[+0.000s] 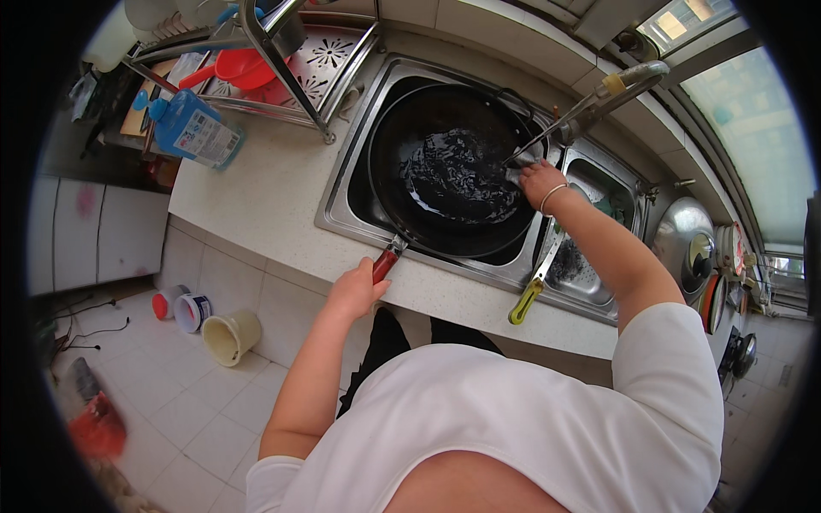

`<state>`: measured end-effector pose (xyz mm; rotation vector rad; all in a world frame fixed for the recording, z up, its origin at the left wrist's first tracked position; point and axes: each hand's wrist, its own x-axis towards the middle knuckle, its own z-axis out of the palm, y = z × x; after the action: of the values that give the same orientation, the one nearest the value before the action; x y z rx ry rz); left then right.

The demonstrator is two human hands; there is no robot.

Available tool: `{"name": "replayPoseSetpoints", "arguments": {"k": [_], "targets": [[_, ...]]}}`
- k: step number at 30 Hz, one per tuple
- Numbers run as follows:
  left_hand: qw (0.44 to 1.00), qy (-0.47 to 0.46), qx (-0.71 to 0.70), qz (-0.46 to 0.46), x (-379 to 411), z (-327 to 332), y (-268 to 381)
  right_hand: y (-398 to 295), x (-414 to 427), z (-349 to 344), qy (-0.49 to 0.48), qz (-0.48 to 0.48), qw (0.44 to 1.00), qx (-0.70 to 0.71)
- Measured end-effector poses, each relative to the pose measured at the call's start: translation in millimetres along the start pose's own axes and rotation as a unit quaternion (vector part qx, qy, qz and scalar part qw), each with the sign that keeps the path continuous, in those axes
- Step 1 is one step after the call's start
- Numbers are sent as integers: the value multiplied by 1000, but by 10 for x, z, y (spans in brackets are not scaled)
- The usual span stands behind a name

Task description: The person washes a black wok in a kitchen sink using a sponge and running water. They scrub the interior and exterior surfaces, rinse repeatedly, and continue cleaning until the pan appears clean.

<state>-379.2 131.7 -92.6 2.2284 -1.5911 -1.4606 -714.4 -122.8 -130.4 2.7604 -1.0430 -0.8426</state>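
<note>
A large black wok (417,122) rests over the left basin of the steel sink (340,205), with rippling water in its bottom. My left hand (353,288) grips its red-brown handle (386,261) at the counter's front edge. At the wok's right inner wall, my right hand (542,183) holds a greyish cloth (523,160), partly hidden by the fingers. Water runs from the tap (616,83) in a thin stream beside that cloth. Just right of the wok, a brush-like tool with a green handle (527,300) lies across the sink's divider, its far end hidden under my right arm.
A blue detergent bottle (199,131) stands on the counter's left, before a metal rack (324,118) holding a red ladle (247,67). A pot lid (683,237) leans at the right. A beige bucket (231,336) and two tubs lie on the floor at left.
</note>
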Motion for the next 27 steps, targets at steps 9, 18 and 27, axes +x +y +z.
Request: {"name": "replayPoseSetpoints", "arguments": {"k": [9, 18, 27], "targets": [[1000, -18, 0, -14, -39, -74, 94, -864, -501, -317, -52, -58, 939, 334], [1000, -18, 6, -8, -31, -52, 46, 22, -105, -107, 28, 45, 998, -37], [1000, -24, 4, -11, -28, -95, 89, -766, -351, -300, -115, -62, 950, 283]]}}
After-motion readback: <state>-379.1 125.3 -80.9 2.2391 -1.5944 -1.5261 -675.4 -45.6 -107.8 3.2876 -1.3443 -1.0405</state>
